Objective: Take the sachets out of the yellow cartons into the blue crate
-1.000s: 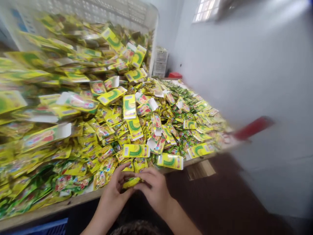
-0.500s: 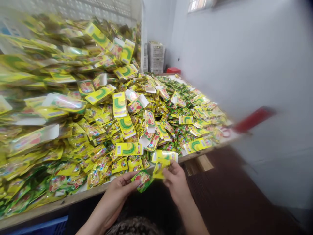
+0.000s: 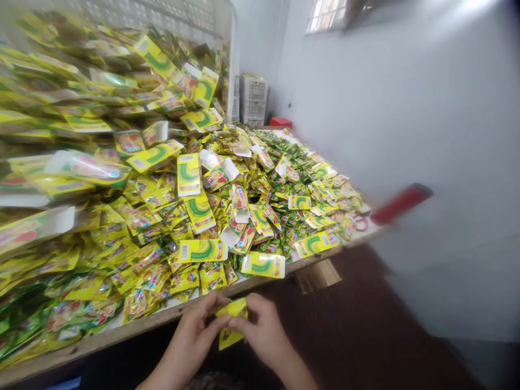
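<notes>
Just off the table's near edge, my left hand (image 3: 193,330) and my right hand (image 3: 266,331) meet, with thumbs and fingers pinching yellow candy packets (image 3: 232,338) between them. Yellow foil shows above and below the thumbs; whether it is one packet or two I cannot tell. No green packet is visible in the hands. Closest to them on the table edge lies a flat yellow carton (image 3: 263,264) with a green curve on it. Beside it to the left is another such carton (image 3: 203,251), above loose yellow packets (image 3: 212,277).
A large heap of cartons and yellow and green packets covers the table (image 3: 138,329). A red cylinder (image 3: 402,204) juts past the right edge, near red scissor-like handles (image 3: 361,222). Stacked crates (image 3: 254,97) and a red object (image 3: 281,122) stand behind, beside a pale wall (image 3: 365,103).
My hands have come together and moved down-left. The green packet in my left hand is no longer visible; yellow foil now sits between both hands. The camera view has shifted slightly.
</notes>
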`<control>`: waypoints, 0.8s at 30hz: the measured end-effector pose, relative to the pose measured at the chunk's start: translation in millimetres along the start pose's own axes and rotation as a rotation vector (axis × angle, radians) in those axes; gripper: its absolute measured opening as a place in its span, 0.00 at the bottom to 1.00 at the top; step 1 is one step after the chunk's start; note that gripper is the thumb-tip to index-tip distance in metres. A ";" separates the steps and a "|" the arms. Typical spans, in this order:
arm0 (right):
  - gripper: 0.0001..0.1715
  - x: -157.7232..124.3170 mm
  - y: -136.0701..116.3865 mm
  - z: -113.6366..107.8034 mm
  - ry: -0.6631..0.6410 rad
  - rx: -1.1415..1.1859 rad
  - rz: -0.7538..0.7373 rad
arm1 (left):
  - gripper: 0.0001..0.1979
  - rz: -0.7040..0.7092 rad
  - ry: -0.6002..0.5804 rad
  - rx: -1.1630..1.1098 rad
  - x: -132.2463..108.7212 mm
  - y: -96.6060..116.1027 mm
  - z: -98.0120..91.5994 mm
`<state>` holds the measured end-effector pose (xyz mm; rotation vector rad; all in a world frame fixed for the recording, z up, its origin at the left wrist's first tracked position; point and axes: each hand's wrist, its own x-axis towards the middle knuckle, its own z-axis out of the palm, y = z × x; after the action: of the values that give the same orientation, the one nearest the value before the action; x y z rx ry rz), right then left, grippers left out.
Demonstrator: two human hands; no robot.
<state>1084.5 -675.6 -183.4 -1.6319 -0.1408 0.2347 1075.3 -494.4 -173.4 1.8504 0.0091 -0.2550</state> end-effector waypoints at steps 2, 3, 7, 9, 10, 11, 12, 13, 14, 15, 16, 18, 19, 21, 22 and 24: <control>0.06 -4.0 1.6 -14.3 0.032 0.022 0.023 | 0.12 0.140 -0.079 0.156 7.3 1.2 10.1; 0.06 -5.8 3.5 -23.7 0.070 0.045 0.028 | 0.13 0.232 -0.118 0.239 13.1 5.0 17.1; 0.16 -14.6 21.3 -69.0 0.260 0.248 0.144 | 0.25 0.552 -0.103 0.606 50.0 24.6 51.8; 0.19 -21.0 34.4 -89.1 0.359 0.343 0.220 | 0.31 0.612 -0.070 0.790 70.7 27.8 66.4; 0.20 -24.2 40.6 -97.0 0.399 0.374 0.233 | 0.33 0.628 -0.058 0.836 79.6 26.8 71.6; 0.20 -27.2 45.8 -103.0 0.426 0.399 0.232 | 0.33 0.641 -0.051 0.847 86.9 24.4 75.0; 0.20 -29.5 49.7 -107.1 0.443 0.417 0.225 | 0.31 0.655 -0.039 0.831 92.4 20.9 76.6; 0.20 -30.6 52.1 -109.2 0.455 0.431 0.217 | 0.28 0.665 -0.023 0.799 96.3 17.0 76.4; 0.20 -30.3 52.9 -109.5 0.459 0.444 0.209 | 0.25 0.671 -0.005 0.758 98.8 13.2 74.6; 0.21 -28.4 52.1 -108.3 0.460 0.455 0.199 | 0.22 0.674 0.013 0.717 99.9 10.1 71.4; 0.21 -24.7 49.5 -105.7 0.458 0.465 0.187 | 0.20 0.674 0.034 0.680 100.0 8.3 67.1; 0.21 -12.6 39.0 -97.7 0.461 0.489 0.139 | 0.18 0.652 0.085 0.610 97.0 9.5 56.1; 0.21 -5.0 31.0 -92.5 0.469 0.497 0.107 | 0.17 0.638 0.118 0.584 93.6 12.8 49.7; 0.22 10.9 9.1 -80.0 0.485 0.484 0.037 | 0.15 0.560 0.139 0.504 81.8 23.3 35.5; 0.22 18.1 -4.2 -72.7 0.477 0.450 -0.005 | 0.14 0.488 0.110 0.425 73.4 29.2 27.6; 0.18 29.7 -32.1 -56.5 0.400 0.279 -0.128 | 0.13 0.321 -0.002 0.206 52.4 38.6 10.4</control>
<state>1128.3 -721.0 -149.9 -1.3563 0.0901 -0.1662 1129.9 -522.0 -149.1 2.0226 -0.3237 -0.0339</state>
